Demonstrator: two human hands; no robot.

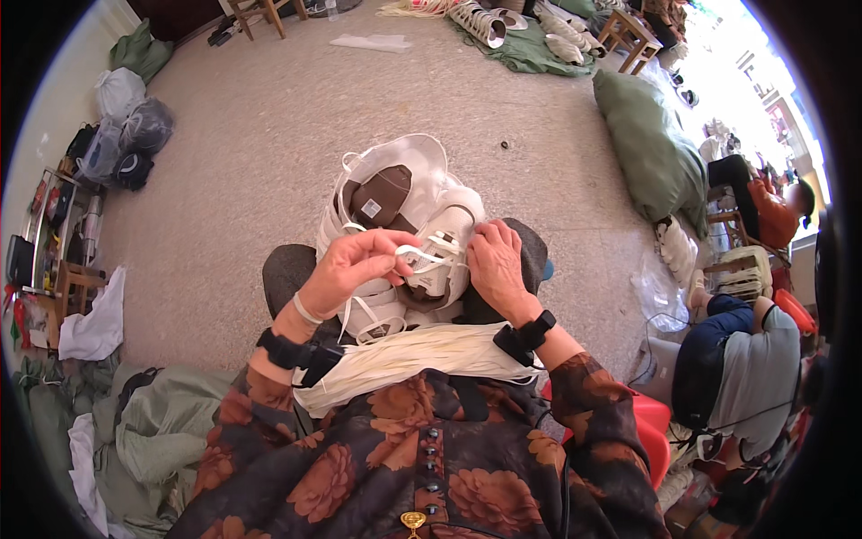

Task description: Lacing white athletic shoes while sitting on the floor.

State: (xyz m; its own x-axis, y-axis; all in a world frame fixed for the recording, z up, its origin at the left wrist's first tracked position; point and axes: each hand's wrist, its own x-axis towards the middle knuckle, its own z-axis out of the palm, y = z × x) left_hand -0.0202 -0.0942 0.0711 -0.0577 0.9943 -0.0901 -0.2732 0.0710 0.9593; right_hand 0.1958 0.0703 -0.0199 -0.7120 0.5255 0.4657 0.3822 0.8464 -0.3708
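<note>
A white and beige sneaker [440, 280] rests toe toward me over my lap, with a white shoelace [422, 255] threaded partway through its front. My left hand [355, 269] pinches a loop of that lace between thumb and fingertips. On the sneaker's right side, my right hand [496, 260] is closed, its curled fingertips against the collar and eyelet edge; what they grip is hidden. Other white sneakers lie beneath and behind, one showing a brown insole [382, 196]. Across my lap stretches a bundle of cream laces [417, 357].
To the right are a stuffed green sack [651, 148], a red stool [651, 431] and seated people [754, 359]. Green cloth [171, 422] is heaped at lower left. Plastic bags [126, 117] stand by the left wall; more shoe parts [530, 36] lie on green cloth at the back.
</note>
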